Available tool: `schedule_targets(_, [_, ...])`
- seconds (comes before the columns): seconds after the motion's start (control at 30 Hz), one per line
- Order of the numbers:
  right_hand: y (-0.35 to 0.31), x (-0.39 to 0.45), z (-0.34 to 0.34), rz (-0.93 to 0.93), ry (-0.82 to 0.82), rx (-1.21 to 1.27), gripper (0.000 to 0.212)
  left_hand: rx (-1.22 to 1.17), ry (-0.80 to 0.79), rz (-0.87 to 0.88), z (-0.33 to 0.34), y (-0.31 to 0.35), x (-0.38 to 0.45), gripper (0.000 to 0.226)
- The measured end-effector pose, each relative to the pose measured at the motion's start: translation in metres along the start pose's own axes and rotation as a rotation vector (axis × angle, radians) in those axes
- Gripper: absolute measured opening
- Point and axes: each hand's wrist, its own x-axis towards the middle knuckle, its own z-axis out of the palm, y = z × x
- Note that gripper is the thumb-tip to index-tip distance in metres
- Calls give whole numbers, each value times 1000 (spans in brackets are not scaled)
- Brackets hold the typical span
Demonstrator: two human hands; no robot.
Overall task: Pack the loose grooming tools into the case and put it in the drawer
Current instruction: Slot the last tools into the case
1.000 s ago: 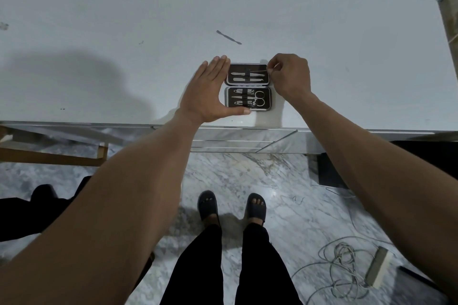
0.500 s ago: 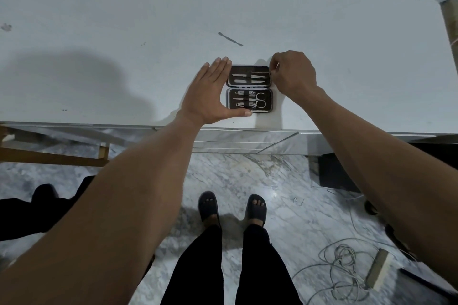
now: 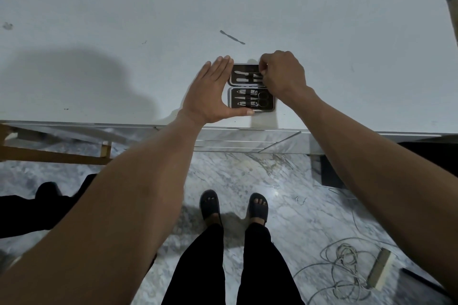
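Open grooming case (image 3: 250,89) lying flat on the white counter (image 3: 99,32), close to the near edge, both halves face up. Far half with a couple of slim tools strapped in, near half with a few more plus small scissors (image 3: 263,99). Dark lining, silvery rim.

Left hand (image 3: 212,93) flat against the case's left side, fingers (image 3: 221,67) straight and together, running up along the far half, thumb stretched out along the near edge of the case, tip about halfway across. Touching or just beside the rim, hard to say which. Not curled round anything.

Right hand (image 3: 283,73) over the right end of the far half, knuckles up, fingers curled tight and pinched on something thin at the tool ends there. Looks like one of the tools in the far half, but too small and too covered to tell which one. Covers the far right corner of the case too.

One loose tool (image 3: 232,37), thin and grey, lying by itself at a slant on the counter, well beyond the case and apart from both hands.

Marble-look drawer fronts (image 3: 247,138) under the counter edge, right below the case, shut as far as visible. Marble floor (image 3: 285,181) below, two feet in dark sandals (image 3: 209,204), black trousers. Tangle of pale cable (image 3: 344,262) off to the right on the floor, wooden frame (image 3: 49,153) at the left.
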Motion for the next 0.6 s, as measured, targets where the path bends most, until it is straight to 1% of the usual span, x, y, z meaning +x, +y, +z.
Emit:
schedule_targets(0.33, [16, -4, -15, -4, 0, -92, 20, 7, -17, -13, -2, -2, -2, 144])
schedule_targets(0.6, [16, -8, -21, -14, -19, -163, 21, 16, -14, -14, -1, -3, -1, 143])
